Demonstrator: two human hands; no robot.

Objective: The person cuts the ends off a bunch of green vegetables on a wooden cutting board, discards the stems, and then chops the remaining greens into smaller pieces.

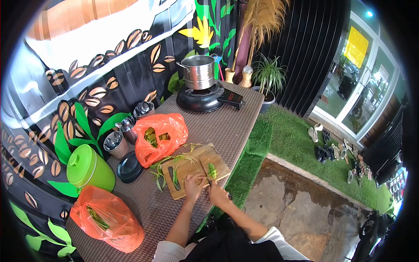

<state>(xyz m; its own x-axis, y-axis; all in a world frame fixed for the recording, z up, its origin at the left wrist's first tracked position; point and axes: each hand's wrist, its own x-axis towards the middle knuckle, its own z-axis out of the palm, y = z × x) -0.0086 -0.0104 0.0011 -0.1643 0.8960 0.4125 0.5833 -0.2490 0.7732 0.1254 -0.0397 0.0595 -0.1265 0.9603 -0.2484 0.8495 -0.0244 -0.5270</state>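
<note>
Brown counter [227, 126] along painted wall, artificial grass beside it. Cutting board [192, 168] sits at near-right edge of counter.

- Left hand [193, 183]: fingers curled down on green stalks [200, 177], pinning them to board.
- Right hand [218, 194]: closed round knife [207, 177], blade just beside left fingers. Hands close together, approx. touching.
- Chopped greens [212, 170]: small pile on board, right of blade.
- Orange bag [161, 137] w/ veg touching board's far-left side; 2nd orange bag [109, 220] near counter's front.
- Green tub [87, 166] by wall.
- Pot [198, 72] on stove [200, 98], far end.
</note>
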